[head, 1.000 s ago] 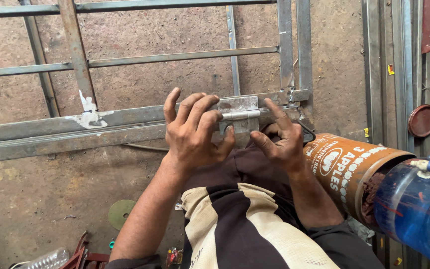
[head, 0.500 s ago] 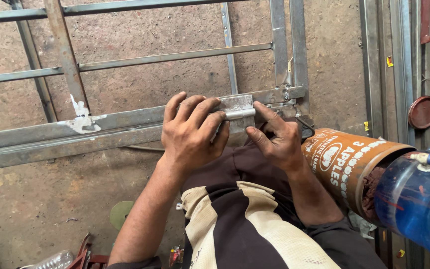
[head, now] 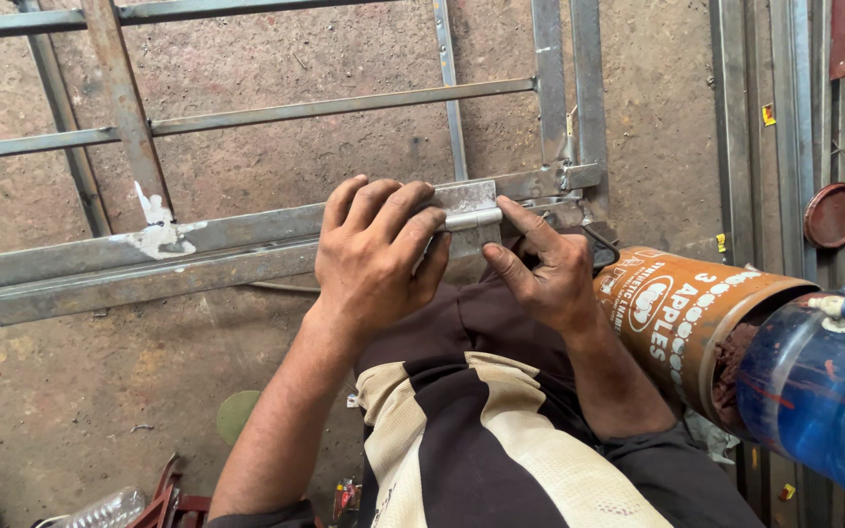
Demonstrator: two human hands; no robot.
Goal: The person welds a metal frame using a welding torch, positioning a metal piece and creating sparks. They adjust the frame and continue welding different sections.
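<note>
A grey metal hinge (head: pixel 469 207) rests against the long steel rail (head: pixel 149 254) of a welded frame lying on the floor. My left hand (head: pixel 376 252) covers the hinge's left leaf, fingers curled over it and pressing it onto the rail. My right hand (head: pixel 540 266) pinches the hinge's right side between thumb and forefinger, near the hinge pin. Both forearms reach forward over my knees, which are covered by dark brown cloth.
The frame's upright and cross bars (head: pixel 559 88) lie on a brown concrete floor. An orange tin can (head: pixel 682 318) and a blue plastic jug (head: pixel 823 391) sit at my right. A round red lid (head: pixel 833 215) lies among steel bars far right. A clear bottle (head: pixel 110 508) is bottom left.
The view has shifted slightly, so the frame and hands sit a little higher and left. My right forefinger has stretched along the hinge. Both hands keep hold of the hinge.
</note>
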